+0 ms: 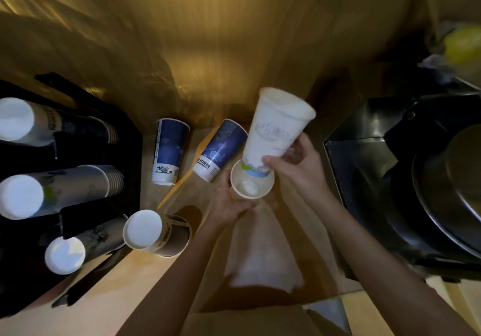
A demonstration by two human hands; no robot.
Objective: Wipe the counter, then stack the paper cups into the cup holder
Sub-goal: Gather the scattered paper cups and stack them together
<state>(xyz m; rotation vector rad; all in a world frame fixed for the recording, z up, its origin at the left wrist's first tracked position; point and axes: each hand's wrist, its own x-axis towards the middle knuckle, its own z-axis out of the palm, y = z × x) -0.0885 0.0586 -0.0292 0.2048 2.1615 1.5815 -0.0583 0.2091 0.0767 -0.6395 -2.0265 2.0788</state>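
My right hand (291, 163) grips a tall white paper cup (276, 130), tilted, with its base at the mouth of a second cup (251, 186). My left hand (229, 202) holds that lower cup upright from below. Two blue paper cups (170, 150) (221, 149) stand on the wooden counter (125, 283) just behind. A brown cup stack (158, 232) stands upside down at the left. The black cup holder (99, 153) at the far left has three rows of stacked cups (52, 127) lying in it.
A white cloth (263, 255) lies on the counter under my forearms. A black machine with a round metal part (429, 179) fills the right side. A yellow object (463, 44) sits at the far right back. A wooden wall rises behind the counter.
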